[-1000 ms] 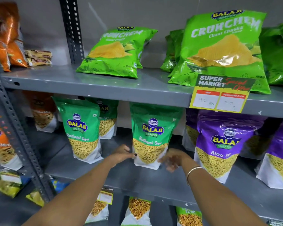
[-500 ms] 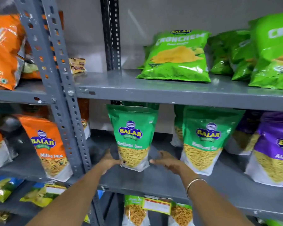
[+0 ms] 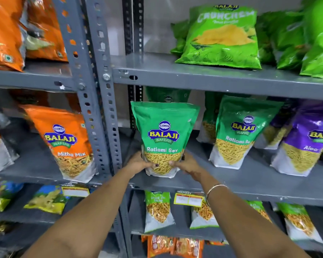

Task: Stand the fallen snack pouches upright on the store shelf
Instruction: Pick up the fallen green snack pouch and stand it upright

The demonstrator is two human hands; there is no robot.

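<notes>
A green Ratlami Sev pouch (image 3: 164, 131) stands upright at the left end of the grey middle shelf (image 3: 250, 180). My left hand (image 3: 138, 162) grips its lower left side and my right hand (image 3: 187, 163) grips its lower right side, thumbs across the clear window. A second green Ratlami Sev pouch (image 3: 241, 131) stands upright to the right, and a purple Aloo Sev pouch (image 3: 306, 138) stands beyond it. Another green pouch (image 3: 168, 96) is partly hidden behind the held one.
A perforated grey upright post (image 3: 99, 101) rises just left of the held pouch. An orange Mitha Mix pouch (image 3: 65, 140) stands in the left bay. Green Crunchem bags (image 3: 222, 38) lean on the upper shelf. Smaller pouches and a yellow price tag (image 3: 188, 200) sit below.
The view shifted left from the middle green pouch to the leftmost one. Both hands moved to this pouch and closed on its lower sides, where half a second ago they only touched it.
</notes>
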